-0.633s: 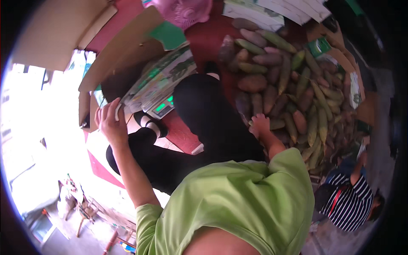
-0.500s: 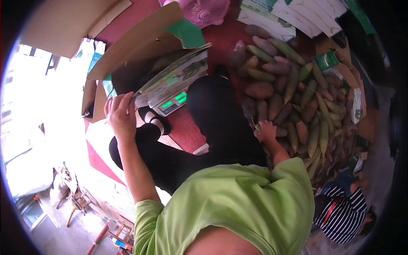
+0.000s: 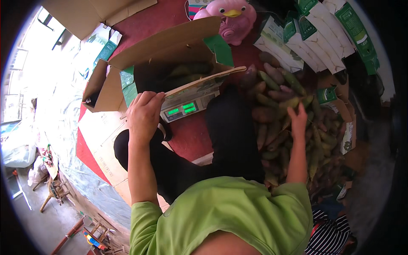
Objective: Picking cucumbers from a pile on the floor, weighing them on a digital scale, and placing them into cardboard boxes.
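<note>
My left hand [image 3: 145,114] is closed over the near corner of a raised cardboard flap [image 3: 204,81] of an open box [image 3: 165,40]. A few dark green, long fruits [image 3: 189,69] lie in shadow inside it. Below the flap, a scale [image 3: 185,109] shows lit green digits. On the right, my right hand [image 3: 298,119] is above a heap of long green and reddish-purple mangoes [image 3: 272,129]. Its thumb and fingers are at a yellowish-green mango [image 3: 290,102], which they seem to grip; the fingertips are partly hidden.
Several white-and-green cartons [image 3: 314,38] stand at the far right. A pink bird-faced plastic thing [image 3: 233,21] sits at the back on the red floor covering [image 3: 187,131]. A torn carton [image 3: 348,131] borders the heap. A person in a striped top [image 3: 327,233] is at the lower right.
My right hand has moved forward and to the right from the heap's near left edge, now with a yellowish-green mango at its fingers. My left hand has closed on the box flap's corner.
</note>
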Demonstrator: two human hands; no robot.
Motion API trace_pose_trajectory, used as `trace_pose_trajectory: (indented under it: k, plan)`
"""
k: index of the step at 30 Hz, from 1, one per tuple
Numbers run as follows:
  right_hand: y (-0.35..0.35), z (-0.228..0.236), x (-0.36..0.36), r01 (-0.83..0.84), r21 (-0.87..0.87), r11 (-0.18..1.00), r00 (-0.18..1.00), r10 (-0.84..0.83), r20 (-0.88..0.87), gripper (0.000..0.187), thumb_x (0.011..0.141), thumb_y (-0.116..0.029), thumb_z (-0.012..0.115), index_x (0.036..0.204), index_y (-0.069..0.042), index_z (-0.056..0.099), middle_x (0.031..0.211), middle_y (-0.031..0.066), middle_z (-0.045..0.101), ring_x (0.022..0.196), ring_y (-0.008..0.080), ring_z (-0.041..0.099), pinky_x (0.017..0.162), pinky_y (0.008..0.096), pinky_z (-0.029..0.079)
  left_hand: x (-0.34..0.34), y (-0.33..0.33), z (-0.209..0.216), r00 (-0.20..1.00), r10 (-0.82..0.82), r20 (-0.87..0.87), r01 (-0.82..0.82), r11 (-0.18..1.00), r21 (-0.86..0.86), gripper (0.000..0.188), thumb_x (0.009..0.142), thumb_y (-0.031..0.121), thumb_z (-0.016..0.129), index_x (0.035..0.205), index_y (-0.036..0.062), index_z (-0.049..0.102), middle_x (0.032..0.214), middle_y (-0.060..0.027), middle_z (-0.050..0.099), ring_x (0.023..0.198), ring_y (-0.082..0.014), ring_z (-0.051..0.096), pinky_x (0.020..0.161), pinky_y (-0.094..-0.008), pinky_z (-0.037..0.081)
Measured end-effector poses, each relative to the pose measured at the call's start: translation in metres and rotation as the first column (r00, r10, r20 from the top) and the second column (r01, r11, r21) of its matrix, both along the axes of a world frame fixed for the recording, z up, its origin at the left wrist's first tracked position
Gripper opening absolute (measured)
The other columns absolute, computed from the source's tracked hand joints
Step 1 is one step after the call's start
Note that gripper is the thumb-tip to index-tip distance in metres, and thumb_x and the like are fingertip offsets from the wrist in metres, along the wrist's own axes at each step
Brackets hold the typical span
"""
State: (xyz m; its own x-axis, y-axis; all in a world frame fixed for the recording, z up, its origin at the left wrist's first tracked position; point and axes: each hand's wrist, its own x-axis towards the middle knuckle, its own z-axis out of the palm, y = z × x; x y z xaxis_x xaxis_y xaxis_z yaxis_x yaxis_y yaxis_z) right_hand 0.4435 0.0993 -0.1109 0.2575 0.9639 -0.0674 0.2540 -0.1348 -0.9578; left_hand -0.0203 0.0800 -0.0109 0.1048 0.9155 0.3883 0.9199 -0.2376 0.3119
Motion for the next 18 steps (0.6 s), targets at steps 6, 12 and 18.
trace_pose_trajectory:
  k: [6,12,18]
  plan:
    - [0.073,0.144,-0.100,-0.221,0.473,0.853,0.968,0.250,0.002,0.043,0.083,-0.002,0.061,0.125,0.002,0.049,0.112,0.0056,0.058,0.100,0.0127,0.055,0.088,0.0269,0.043,0.001,0.002,0.000,1.000,0.008,0.012,-0.008,1.000,0.000,0.016,0.076,0.011,0.067,0.091,0.0099,0.067,0.081,-0.0024,0.057,0.076,-0.0215,0.057,0.067,-0.0352,0.046]
    - [0.117,0.190,-0.201,-0.490,0.652,0.578,0.640,0.747,-0.181,0.045,0.085,-0.005,0.062,0.127,-0.001,0.047,0.108,0.0081,0.060,0.086,0.0184,0.062,0.075,0.0299,0.051,0.000,0.005,-0.002,1.000,0.007,0.018,-0.007,1.000,0.021,0.018,0.076,0.011,0.067,0.094,0.0103,0.067,0.083,-0.0028,0.059,0.078,-0.0221,0.058,0.069,-0.0353,0.046]
    - [0.128,0.161,-0.286,-0.862,0.197,0.467,0.470,0.591,0.655,0.047,0.080,-0.018,0.066,0.123,-0.007,0.052,0.113,0.0116,0.060,0.099,0.0207,0.059,0.087,0.0313,0.044,-0.003,0.005,-0.006,0.999,0.036,0.036,-0.038,0.997,0.061,0.018,0.076,0.013,0.068,0.093,0.0114,0.068,0.084,-0.0027,0.061,0.079,-0.0218,0.059,0.071,-0.0349,0.047]
